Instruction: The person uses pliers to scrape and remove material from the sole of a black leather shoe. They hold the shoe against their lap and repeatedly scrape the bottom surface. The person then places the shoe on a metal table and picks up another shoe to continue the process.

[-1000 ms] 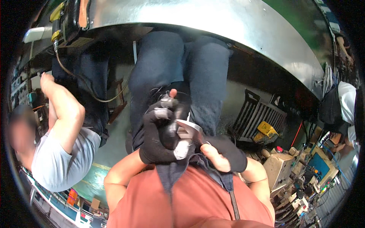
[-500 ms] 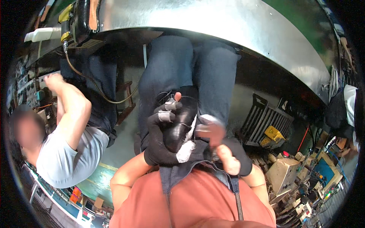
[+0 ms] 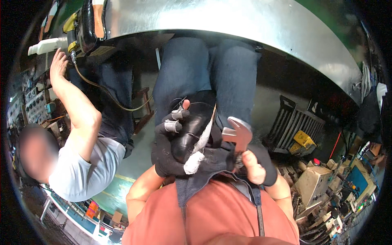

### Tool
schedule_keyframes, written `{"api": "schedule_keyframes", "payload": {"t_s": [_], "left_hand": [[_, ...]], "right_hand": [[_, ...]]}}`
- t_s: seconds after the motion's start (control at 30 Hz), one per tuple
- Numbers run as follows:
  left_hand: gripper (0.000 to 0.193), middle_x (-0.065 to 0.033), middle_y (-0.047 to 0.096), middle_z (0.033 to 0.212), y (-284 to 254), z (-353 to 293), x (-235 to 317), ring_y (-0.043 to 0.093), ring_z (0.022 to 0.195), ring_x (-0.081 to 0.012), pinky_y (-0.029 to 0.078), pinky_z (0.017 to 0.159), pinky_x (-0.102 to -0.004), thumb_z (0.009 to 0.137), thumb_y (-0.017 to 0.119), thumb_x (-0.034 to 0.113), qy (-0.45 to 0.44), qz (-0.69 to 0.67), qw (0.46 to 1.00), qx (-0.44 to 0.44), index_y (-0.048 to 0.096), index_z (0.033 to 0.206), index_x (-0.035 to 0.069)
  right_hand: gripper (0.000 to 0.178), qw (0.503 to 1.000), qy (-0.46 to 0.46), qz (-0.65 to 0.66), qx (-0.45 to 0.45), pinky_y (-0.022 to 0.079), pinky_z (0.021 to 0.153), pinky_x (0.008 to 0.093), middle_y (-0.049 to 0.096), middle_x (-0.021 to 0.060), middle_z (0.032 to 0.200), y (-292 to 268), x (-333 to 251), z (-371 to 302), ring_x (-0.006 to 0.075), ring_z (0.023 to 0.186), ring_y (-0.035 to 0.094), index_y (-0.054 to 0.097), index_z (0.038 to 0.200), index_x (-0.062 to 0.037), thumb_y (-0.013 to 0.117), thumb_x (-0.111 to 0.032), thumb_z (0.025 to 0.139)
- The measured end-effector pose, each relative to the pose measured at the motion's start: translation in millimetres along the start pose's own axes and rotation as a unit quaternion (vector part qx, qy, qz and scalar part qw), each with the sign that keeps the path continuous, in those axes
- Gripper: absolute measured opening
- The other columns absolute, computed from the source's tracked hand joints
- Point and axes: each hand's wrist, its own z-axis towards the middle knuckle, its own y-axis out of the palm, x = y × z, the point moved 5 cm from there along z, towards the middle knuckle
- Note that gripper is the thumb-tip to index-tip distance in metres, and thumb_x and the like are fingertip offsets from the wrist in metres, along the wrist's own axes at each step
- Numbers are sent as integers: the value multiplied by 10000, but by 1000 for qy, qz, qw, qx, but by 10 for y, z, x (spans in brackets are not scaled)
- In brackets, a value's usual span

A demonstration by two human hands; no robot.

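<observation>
The tool (image 3: 241, 132) has swung off the rim of the shoe (image 3: 192, 132) toward three o'clock since a second ago, and the co-worker's hand (image 3: 59, 65), out at ten o'clock, has risen to the edge of the bench (image 3: 204, 14).

The shoe, black and glossy, lies over the lap, its rounded end aimed at seven o'clock. The left hand (image 3: 162, 149) cups it from the nine o'clock side, its grip curled around the shoe, with a white-taped thumb (the tape looks frayed) pressing near a pale strip (image 3: 204, 136) along the rim. The right hand (image 3: 258, 165), at four o'clock from the shoe, has its grip wrapped about the tool's handle; the metal head tilts up toward eleven o'clock, just beside the rim and apart from it, a narrow gap between.

The bench's curved metal edge runs across twelve o'clock, past the knees (image 3: 183, 65), well apart from both hands. Farther along it, at ten o'clock, are a white bottle (image 3: 47, 46) and a hose (image 3: 96, 83) that droops below the edge. At three o'clock, beyond a strip of floor (image 3: 267, 100), stands a slatted rack (image 3: 286, 122); the machine (image 3: 313, 183) sits at four o'clock, outside the right elbow.
</observation>
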Motion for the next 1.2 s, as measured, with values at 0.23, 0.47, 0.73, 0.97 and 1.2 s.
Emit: {"api": "schedule_keyframes", "payload": {"t_s": [0.23, 0.47, 0.73, 0.97, 1.2], "left_hand": [[754, -196, 395, 1348, -20, 5, 90, 287, 1381, -388, 200, 1127, -529, 595, 854, 166, -25, 12, 999, -45, 364, 1165, 110], [714, -192, 395, 1350, 29, -19, 127, 285, 1379, -395, 197, 1127, -538, 625, 836, 160, -49, 1, 998, -26, 365, 1158, 98], [662, -191, 435, 1309, 8, 9, 146, 329, 1347, -410, 201, 1122, -563, 637, 825, 164, -14, 49, 998, -21, 382, 1123, 95], [562, -169, 489, 1201, 16, -1, 59, 473, 1216, -330, 246, 1109, -594, 651, 776, 56, -40, -21, 999, 11, 410, 1076, 96], [260, -149, 574, 1068, 150, -2, 3, 487, 1208, -351, 321, 1084, -606, 772, 630, -74, -146, -41, 986, 75, 468, 909, 77]], "right_hand": [[406, 984, 93, -48, -142, 462, 689, 292, 631, 80, 810, -11, 253, -60, 149, 709, 561, 606, 1096, 4, 386, -329, 1021], [405, 968, 67, -45, -238, 467, 641, 320, 559, 81, 746, -13, 209, 133, 163, 668, 554, 561, 935, -3, 388, -359, 1021], [414, 976, 73, 14, -206, 466, 658, 321, 586, 99, 777, 106, 258, 173, 176, 692, 563, 582, 1027, -7, 394, -375, 1017], [249, 960, -92, -264, -2, 442, 599, 387, 556, 171, 765, 91, 182, 152, 338, 683, 562, 585, 890, -18, 580, -266, 915], [269, 890, -130, -433, 65, 449, 534, 413, 552, 128, 738, -97, 304, 113, 317, 665, 572, 569, 816, -53, 683, -296, 820]]}}
